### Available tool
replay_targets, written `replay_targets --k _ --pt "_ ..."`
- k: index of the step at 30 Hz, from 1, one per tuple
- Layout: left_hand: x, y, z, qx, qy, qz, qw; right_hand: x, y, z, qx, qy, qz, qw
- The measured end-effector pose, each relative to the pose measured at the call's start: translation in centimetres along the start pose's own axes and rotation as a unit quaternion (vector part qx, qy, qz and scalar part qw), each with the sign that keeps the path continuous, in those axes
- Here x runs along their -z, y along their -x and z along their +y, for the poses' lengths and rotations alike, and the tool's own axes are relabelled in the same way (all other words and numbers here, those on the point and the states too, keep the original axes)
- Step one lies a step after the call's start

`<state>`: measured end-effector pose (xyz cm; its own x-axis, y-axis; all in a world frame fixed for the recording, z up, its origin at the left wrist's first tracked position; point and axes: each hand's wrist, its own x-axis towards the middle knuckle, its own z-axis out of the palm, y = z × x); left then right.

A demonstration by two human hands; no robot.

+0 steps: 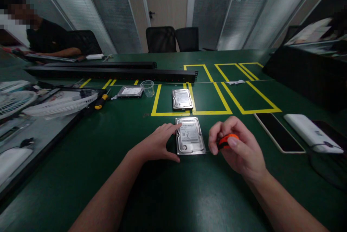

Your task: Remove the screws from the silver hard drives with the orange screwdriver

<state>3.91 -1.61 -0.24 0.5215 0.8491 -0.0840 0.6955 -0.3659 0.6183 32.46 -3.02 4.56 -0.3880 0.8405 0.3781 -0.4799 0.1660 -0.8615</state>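
Note:
A silver hard drive (pixel 190 136) lies flat on the green table in front of me. My left hand (pixel 159 141) rests at its left side, fingers apart, with a fingertip touching its upper left and the thumb near its lower left corner. Just right of the drive, my right hand (pixel 237 147) is closed around the orange and black handle of a screwdriver (pixel 227 141). Its tip points toward the drive's lower right corner, though the thin shaft is hard to make out. Behind lies a second hard drive (pixel 182 99), inside the yellow tape lines.
Farther left are another drive (pixel 130 91), a clear plastic cup (pixel 148 88) and a yellow-black screwdriver (pixel 102 102). Long black bars (pixel 114 74) lie behind them. A phone (pixel 279 132) and a white power bank (pixel 313 133) are at right. A person (pixel 51 38) sits at far left.

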Motion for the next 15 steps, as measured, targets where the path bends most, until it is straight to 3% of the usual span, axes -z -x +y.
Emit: replay_targets --k 15 --pt "0.35 0.06 0.61 0.009 -0.006 -0.007 1.0 -0.18 -0.22 -0.39 0.001 0.001 -0.002 1.0"
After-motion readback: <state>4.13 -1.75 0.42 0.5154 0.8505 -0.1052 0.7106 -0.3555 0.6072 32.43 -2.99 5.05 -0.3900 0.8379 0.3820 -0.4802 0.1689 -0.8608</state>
